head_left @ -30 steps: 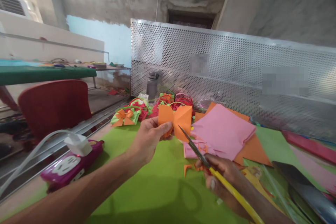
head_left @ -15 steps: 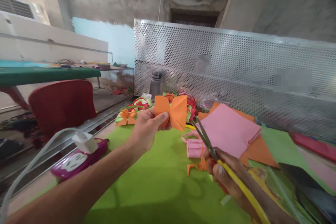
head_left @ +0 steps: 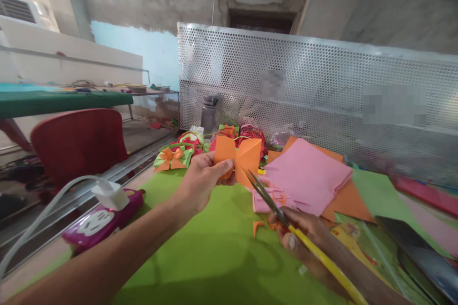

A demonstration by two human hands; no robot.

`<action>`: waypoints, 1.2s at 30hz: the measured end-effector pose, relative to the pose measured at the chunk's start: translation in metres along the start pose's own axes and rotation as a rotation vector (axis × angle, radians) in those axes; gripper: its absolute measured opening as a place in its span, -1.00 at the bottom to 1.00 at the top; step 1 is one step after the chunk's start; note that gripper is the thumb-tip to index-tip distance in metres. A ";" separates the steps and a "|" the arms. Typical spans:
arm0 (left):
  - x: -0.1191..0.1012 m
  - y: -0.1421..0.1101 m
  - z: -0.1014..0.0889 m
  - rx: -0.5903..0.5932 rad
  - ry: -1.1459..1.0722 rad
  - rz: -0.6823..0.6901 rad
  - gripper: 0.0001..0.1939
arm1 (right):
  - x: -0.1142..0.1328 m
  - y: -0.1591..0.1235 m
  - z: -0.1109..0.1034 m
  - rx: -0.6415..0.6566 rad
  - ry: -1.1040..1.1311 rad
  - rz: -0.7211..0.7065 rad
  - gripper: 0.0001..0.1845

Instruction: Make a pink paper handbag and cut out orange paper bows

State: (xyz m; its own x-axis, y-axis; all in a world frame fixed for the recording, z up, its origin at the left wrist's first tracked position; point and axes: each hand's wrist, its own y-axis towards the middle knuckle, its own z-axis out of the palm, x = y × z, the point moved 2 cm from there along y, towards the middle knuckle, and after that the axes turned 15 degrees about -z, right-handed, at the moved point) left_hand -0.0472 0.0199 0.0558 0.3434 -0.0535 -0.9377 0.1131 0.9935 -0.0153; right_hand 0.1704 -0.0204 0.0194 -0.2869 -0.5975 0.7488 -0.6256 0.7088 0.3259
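Between thumb and fingers, my left hand (head_left: 209,176) pinches a folded piece of orange paper (head_left: 248,155) cut in a bow-like shape. Scissors (head_left: 266,196) are in my right hand (head_left: 298,231), their blades slightly apart and pointing up-left, the tips close to the orange paper's lower right corner. Whether the tips touch the paper I cannot tell. A yellow strip (head_left: 329,262) runs along my right hand and forearm. Below the blades lie a small pink paper bag (head_left: 261,201) and orange scraps (head_left: 256,228) on the green sheet (head_left: 200,243).
Pink sheets (head_left: 307,176) lie over orange ones at the right, near a dark phone (head_left: 411,243). Small decorated bags (head_left: 173,158) and a grey bottle (head_left: 209,113) stand at the back before a perforated metal panel (head_left: 322,81). A purple power strip (head_left: 103,219) sits left.
My right hand has brought the scissors left, closer to the orange paper, and the blades are less spread. The orange paper sits slightly lower and further right. The whole view shifted slightly.
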 end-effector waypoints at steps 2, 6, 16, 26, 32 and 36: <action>0.002 -0.001 0.001 -0.017 -0.012 -0.019 -0.82 | -0.001 -0.001 0.000 -0.003 0.004 -0.007 -0.39; 0.005 -0.004 0.005 -0.033 0.003 -0.023 -0.84 | 0.004 -0.001 0.000 0.007 -0.027 -0.006 -0.38; 0.010 -0.007 0.007 -0.046 -0.035 -0.084 -0.84 | 0.007 0.003 -0.002 0.035 -0.030 0.015 -0.34; 0.010 -0.008 0.009 -0.027 -0.036 -0.092 -0.83 | 0.003 0.003 0.001 0.015 -0.004 0.014 -0.36; 0.013 -0.010 0.011 -0.062 -0.064 -0.105 -0.83 | -0.005 0.002 0.005 -0.081 -0.090 -0.049 -0.34; 0.010 -0.010 0.012 -0.057 -0.099 -0.094 -0.82 | -0.007 0.002 0.007 -0.019 -0.027 -0.023 -0.42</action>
State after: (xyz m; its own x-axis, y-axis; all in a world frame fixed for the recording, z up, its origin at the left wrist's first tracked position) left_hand -0.0341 0.0085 0.0506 0.4248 -0.1535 -0.8922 0.0970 0.9876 -0.1237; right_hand 0.1664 -0.0173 0.0108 -0.2921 -0.6236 0.7252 -0.6188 0.7014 0.3539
